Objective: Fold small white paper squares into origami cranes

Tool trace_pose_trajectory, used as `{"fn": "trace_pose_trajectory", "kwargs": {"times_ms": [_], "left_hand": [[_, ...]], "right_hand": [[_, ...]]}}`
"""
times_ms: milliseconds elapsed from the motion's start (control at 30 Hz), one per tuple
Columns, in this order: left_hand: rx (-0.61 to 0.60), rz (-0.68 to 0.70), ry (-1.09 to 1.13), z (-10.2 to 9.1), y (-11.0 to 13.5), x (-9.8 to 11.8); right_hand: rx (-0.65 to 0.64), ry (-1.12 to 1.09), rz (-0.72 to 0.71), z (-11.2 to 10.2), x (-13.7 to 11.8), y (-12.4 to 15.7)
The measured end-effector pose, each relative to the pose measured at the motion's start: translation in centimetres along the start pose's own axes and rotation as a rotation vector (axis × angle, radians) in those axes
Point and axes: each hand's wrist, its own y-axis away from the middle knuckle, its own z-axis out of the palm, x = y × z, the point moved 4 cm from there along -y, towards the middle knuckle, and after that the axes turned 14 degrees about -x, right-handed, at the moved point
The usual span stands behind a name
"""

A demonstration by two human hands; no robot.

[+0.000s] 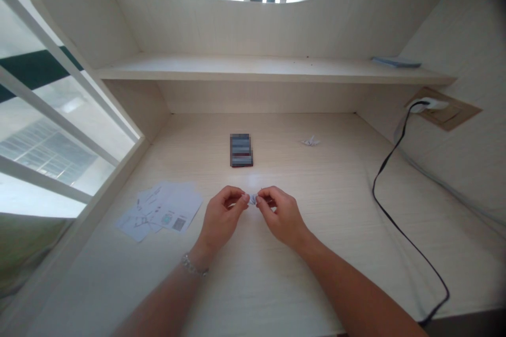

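Matt folded paper (252,199), smooth pale laminate desk (324,184)

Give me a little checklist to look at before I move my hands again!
1. Left hand and right hand both pinch the small folded paper: ok.
2. Paper's creases are neat: cannot tell, too small to see.
3. Printed sheets lie on the desk beside the left hand, not under it: ok.
4. Black cable lies well to the right of the hands: ok.
5. Origami crane sits apart from the hands: ok.
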Motion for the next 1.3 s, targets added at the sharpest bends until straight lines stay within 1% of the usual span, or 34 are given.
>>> {"fn": "trace_pose_trajectory", "kwargs": {"times_ms": [200, 367, 467, 600, 667, 733, 833, 900, 967, 1067, 1133, 1300], "left_hand": [[-0.014, -0.063, 0.142, 0.0, 0.0, 0.0], [-0.021, -0.076, 0.225, 0.3, 0.0, 0.2], [-0.008, -0.059, 0.227, 0.4, 0.0, 0.2], [0.024, -0.041, 0.162, 0.3, 0.0, 0.1], [0.000, -0.057, 0.121, 0.3, 0.0, -0.1], [-0.043, -0.101, 0.090, 0.3, 0.0, -0.4], [-0.095, -0.148, 0.080, 0.4, 0.0, -0.7], [-0.092, -0.133, 0.074, 0.4, 0.0, -0.7], [-0.061, -0.094, 0.048, 0.2, 0.0, -0.6], [-0.021, -0.039, -0.041, 0.0, 0.1, -0.3], [-0.006, -0.018, -0.132, 0.0, 0.2, -0.1], [0.019, 0.025, -0.369, 0.3, 0.6, 0.9]], "right_hand": [[0.037, -0.028, 0.023, -0.1, -0.1, 0.1], [0.091, -0.099, 0.057, -0.3, -0.1, 0.1], [0.109, -0.137, 0.069, -0.3, 0.1, 0.1], [0.100, -0.135, 0.060, 0.0, 0.1, 0.2], [0.090, -0.106, 0.041, 0.2, 0.0, 0.2], [0.081, -0.078, 0.019, 0.3, -0.2, 0.3], [0.087, -0.092, 0.004, 0.4, -0.3, 0.3], [0.102, -0.147, 0.021, 0.3, 0.0, 0.2], [0.103, -0.209, 0.047, 0.3, 0.4, 0.1], [0.053, -0.257, 0.084, 0.4, 1.0, -0.1], [0.013, -0.227, 0.105, 0.3, 1.3, -0.2], [-0.095, -0.008, 0.082, 0.2, 0.7, -0.4]]}}
